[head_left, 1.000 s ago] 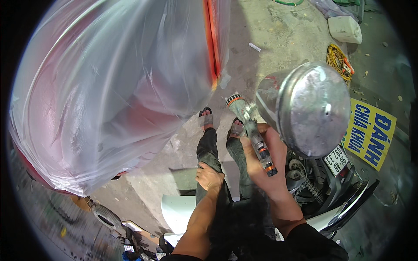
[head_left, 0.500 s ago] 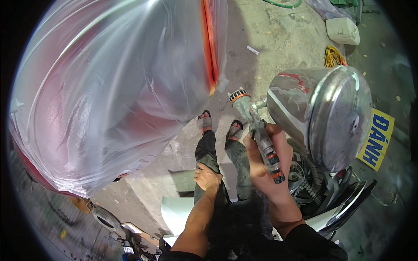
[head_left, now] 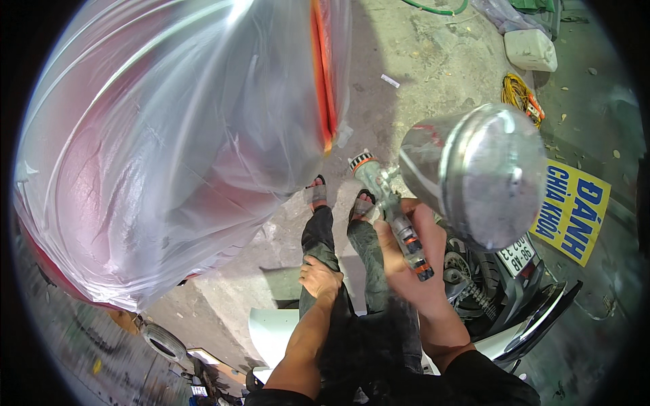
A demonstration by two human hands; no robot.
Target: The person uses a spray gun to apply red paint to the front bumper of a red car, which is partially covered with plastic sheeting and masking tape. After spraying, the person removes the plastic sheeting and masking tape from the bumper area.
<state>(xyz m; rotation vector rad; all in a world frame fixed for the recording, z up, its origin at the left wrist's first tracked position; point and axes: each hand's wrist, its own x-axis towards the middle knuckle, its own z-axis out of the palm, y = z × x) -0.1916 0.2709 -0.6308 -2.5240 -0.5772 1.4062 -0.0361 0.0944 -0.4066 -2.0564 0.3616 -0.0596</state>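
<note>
Wrapped as the right hand's fingers are about its handle, one spray gun sits above the floor, metal cup attached at right. Left hand: laid on a dark trouser leg, grip or mere rest impossible to tell. Beyond: plastic sheeting, left; yellow sign and motorcycle, right; white jug, farther off.

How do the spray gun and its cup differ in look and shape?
The gun is slim and long; the cup is wide and round. The gun carries orange rings; the cup shows reddish marks on its side. The gun looks dull, the cup's lid shiny. Both look metallic grey.
</note>
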